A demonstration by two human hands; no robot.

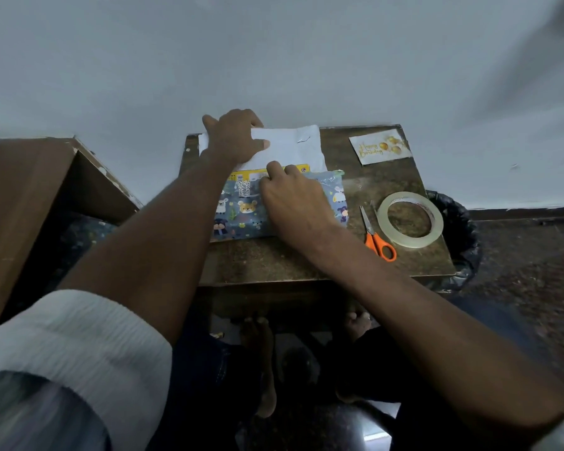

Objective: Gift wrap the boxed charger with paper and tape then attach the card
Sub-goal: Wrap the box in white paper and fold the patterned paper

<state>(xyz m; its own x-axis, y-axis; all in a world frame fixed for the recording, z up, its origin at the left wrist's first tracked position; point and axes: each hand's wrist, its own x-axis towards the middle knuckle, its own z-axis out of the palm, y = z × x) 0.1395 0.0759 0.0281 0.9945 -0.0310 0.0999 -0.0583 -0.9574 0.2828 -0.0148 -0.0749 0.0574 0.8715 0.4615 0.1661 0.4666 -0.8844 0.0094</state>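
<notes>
A yellow charger box [258, 174] lies on a small brown table [274, 262], half covered by blue wrapping paper [241, 213] printed with cartoon animals. The paper's white underside [293, 146] folds up at the far side. My left hand [233, 136] grips that white flap at its far left edge. On the printed paper over the box, my right hand [293, 200] presses down with its fingers bent. A "Happy Birthday" card [380, 149] lies at the table's far right corner.
A roll of clear tape [410, 219] and orange-handled scissors [376, 237] lie on the table's right side. A black bin bag [459, 229] sits past the right edge. A brown cabinet [30, 203] stands to the left. A pale wall is close behind.
</notes>
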